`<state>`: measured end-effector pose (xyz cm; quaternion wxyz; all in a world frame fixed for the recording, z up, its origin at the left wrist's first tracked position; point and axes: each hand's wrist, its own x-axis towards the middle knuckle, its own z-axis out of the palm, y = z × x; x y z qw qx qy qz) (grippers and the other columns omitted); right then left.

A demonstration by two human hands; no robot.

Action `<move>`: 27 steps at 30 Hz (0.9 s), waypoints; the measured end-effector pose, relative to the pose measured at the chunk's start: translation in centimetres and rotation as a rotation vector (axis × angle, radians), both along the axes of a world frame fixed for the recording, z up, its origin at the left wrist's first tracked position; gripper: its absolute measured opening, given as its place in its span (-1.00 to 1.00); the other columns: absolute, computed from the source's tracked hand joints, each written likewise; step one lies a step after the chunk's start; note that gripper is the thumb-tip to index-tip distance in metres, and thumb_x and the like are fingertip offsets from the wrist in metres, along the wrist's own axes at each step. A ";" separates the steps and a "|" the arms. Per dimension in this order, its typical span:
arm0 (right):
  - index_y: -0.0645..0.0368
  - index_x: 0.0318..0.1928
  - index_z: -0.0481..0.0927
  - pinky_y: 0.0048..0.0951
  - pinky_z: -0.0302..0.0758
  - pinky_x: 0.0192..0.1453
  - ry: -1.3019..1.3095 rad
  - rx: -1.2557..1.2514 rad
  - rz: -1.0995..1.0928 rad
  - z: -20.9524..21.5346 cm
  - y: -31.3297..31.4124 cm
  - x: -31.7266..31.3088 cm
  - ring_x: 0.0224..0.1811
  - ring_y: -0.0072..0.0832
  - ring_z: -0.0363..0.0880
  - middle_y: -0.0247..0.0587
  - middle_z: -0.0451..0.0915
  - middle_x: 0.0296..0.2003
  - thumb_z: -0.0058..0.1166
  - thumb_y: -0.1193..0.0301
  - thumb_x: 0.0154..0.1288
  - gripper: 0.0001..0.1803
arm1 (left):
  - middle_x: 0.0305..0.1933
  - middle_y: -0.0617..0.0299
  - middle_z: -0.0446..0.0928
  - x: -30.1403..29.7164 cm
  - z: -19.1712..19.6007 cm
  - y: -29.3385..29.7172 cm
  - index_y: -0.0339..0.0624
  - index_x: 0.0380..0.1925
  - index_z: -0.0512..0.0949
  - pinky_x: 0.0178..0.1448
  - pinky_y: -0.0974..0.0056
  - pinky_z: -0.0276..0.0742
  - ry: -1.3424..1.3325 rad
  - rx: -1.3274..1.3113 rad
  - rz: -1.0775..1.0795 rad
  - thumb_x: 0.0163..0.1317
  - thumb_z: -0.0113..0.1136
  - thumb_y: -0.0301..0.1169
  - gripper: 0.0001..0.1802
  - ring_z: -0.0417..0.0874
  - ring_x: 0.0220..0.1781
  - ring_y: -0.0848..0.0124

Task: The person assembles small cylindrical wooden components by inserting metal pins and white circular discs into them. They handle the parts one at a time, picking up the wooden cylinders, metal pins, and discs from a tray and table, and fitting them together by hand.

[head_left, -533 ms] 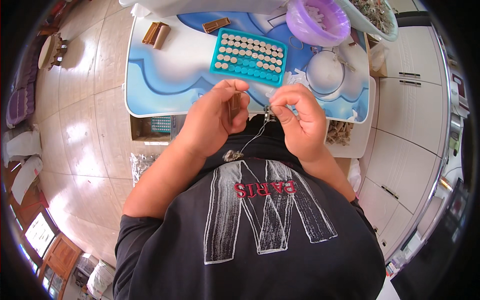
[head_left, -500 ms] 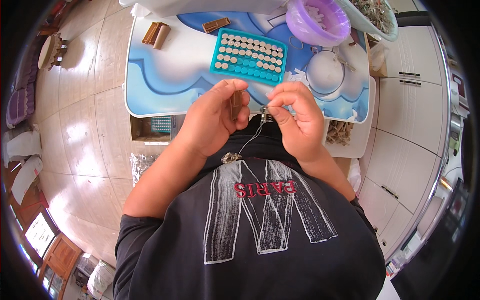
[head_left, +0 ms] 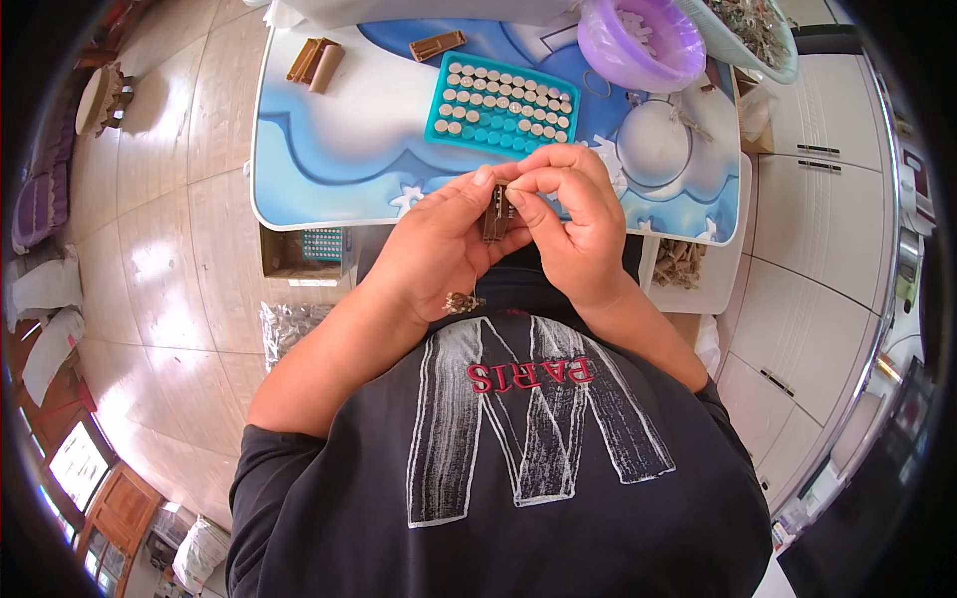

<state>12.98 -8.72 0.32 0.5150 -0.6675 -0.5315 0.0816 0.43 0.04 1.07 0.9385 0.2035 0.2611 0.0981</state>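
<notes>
My left hand [head_left: 431,237] is closed around a small brown plastic casing [head_left: 493,227], held upright above my lap just off the table's near edge. Against the casing's upper end, my right hand [head_left: 578,224] pinches a small metallic part [head_left: 502,195] between thumb and fingertips; much of it is hidden by the fingers. A small tangled metallic clump [head_left: 461,303] lies by my shirt, below my left wrist, with a short piece of thin wire rising from it. Beyond my hands sits a teal tray [head_left: 431,128] with rows of round whitish discs; several front wells hold none.
The blue and white table [head_left: 329,189] also carries brown casings [head_left: 437,46] and a brown piece pair [head_left: 315,65] at the far left. A purple basin [head_left: 688,72] and a pale green basin [head_left: 788,60] stand back right. Below are a teal-lined box [head_left: 321,245] and brown pieces [head_left: 678,261].
My right hand has moved left and brought the wired metallic part up to the brown casing. The left hand has turned the casing slightly, and the hanging wire is now mostly hidden.
</notes>
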 end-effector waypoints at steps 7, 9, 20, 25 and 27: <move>0.15 -0.45 0.53 -0.31 0.30 -0.15 -0.221 0.023 0.008 -0.1 0.3 0.7 -0.31 -0.32 0.48 -0.32 0.54 -0.34 0.23 0.56 -0.03 -0.87 | 0.01 0.10 0.47 0.1 0.0 0.0 -0.37 0.10 0.35 0.21 0.22 0.44 -0.014 -0.062 0.030 0.46 -0.24 -0.24 -0.58 0.52 0.06 0.37; 0.15 -0.44 0.53 -0.30 0.31 -0.16 -0.281 0.027 0.026 0.1 0.4 0.9 -0.32 -0.32 0.48 -0.33 0.54 -0.35 0.23 0.55 -0.03 -0.87 | 0.01 0.08 0.47 0.2 0.7 -0.1 -0.38 0.10 0.35 0.21 0.22 0.44 0.029 -0.001 0.014 0.45 -0.22 -0.27 -0.59 0.53 0.05 0.36; 0.11 -0.47 0.48 -0.33 0.29 -0.30 -0.186 -0.001 -0.002 1.1 -0.8 -0.4 -0.42 -0.32 0.48 -0.32 0.52 -0.48 0.26 0.45 0.00 -0.82 | -0.03 0.06 0.48 -0.1 -0.1 0.2 -0.36 0.02 0.35 0.18 0.22 0.47 0.097 0.087 0.130 0.42 -0.13 -0.37 -0.70 0.54 0.01 0.31; 0.09 -0.49 0.41 -0.33 0.33 -0.42 0.034 -0.229 0.097 1.0 -0.6 -2.0 -0.54 -0.32 0.54 -0.35 0.55 -0.59 0.33 0.38 -0.03 -0.72 | -0.03 0.03 0.47 0.6 1.1 0.0 -0.34 0.02 0.31 0.15 0.23 0.48 0.140 0.154 0.221 0.40 -0.10 -0.37 -0.71 0.53 0.04 0.29; 0.11 -0.46 0.42 -0.31 0.36 -0.42 0.101 -0.255 0.103 0.7 -0.7 -2.2 -0.54 -0.30 0.55 -0.31 0.57 -0.57 0.31 0.41 -0.02 -0.73 | -0.02 0.03 0.48 0.6 0.7 -0.2 -0.32 0.02 0.31 0.13 0.24 0.49 0.111 0.195 0.236 0.40 -0.09 -0.37 -0.71 0.53 0.04 0.30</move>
